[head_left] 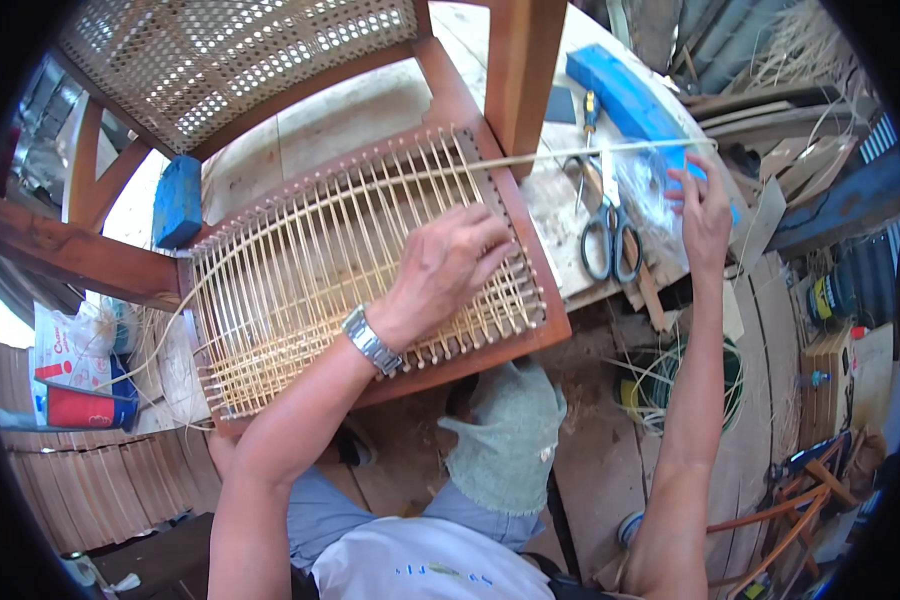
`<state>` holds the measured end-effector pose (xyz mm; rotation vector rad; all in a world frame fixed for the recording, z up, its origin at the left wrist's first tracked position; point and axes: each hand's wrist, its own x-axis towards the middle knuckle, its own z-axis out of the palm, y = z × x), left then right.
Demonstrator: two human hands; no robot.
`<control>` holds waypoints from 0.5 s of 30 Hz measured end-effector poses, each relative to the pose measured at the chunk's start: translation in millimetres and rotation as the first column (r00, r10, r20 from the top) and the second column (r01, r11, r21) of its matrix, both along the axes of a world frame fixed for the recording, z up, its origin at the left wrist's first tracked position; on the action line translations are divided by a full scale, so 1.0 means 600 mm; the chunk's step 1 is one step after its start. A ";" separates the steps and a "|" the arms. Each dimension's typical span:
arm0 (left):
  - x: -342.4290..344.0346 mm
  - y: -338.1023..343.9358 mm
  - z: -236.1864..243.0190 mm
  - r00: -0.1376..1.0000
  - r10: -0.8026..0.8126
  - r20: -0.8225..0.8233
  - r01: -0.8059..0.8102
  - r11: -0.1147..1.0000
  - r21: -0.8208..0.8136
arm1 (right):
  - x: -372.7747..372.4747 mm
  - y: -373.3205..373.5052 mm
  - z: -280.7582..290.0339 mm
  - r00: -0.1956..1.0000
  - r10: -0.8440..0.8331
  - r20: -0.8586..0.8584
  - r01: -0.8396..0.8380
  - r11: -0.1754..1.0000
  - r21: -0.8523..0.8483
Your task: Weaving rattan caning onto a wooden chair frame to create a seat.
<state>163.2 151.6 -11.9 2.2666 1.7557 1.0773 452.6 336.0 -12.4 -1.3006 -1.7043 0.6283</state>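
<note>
My left hand (453, 262), with a metal watch on its wrist, is over the right part of a partly woven cane seat (305, 262). Its fingers are curled down on the strands, and what is between them is hidden. A long pale cane strand (580, 153) arches across the seat, above the upright strands, and runs out past the frame's right side. Its far end lies close to the fingertips of my right hand (705, 205), which is raised with the fingers apart. Small pegs line the brown wooden seat frame (542, 275).
Black-handled scissors (610, 232), a yellow-handled screwdriver (590, 108) and a blue block (625, 90) lie right of the chair. Another blue block (178, 202) sits at the seat's left corner. The chair's woven cane back (240, 60) rises beyond. Coiled cane (685, 385) lies lower right.
</note>
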 end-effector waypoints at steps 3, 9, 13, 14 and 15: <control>0.005 0.000 0.001 1.000 0.010 0.022 -0.009 1.000 -0.025 | -0.026 -0.029 0.005 0.960 0.122 -0.253 -0.128 0.992 -0.010; -0.008 0.003 -0.005 0.993 0.008 0.117 -0.003 0.999 -0.041 | -0.125 -0.138 0.028 0.869 0.433 -0.238 -0.482 0.848 -0.219; -0.004 0.008 -0.005 0.991 0.000 0.133 0.001 1.000 -0.008 | -0.158 -0.151 0.022 0.802 0.597 -0.001 -0.590 0.793 -0.153; -0.005 0.009 -0.005 0.991 -0.008 0.137 0.007 1.000 0.009 | -0.161 -0.151 0.023 0.800 0.600 0.000 -0.593 0.791 -0.153; -0.005 0.008 -0.006 0.990 -0.004 0.138 0.003 1.000 0.009 | -0.163 -0.151 0.024 0.789 0.608 0.092 -0.599 0.793 -0.110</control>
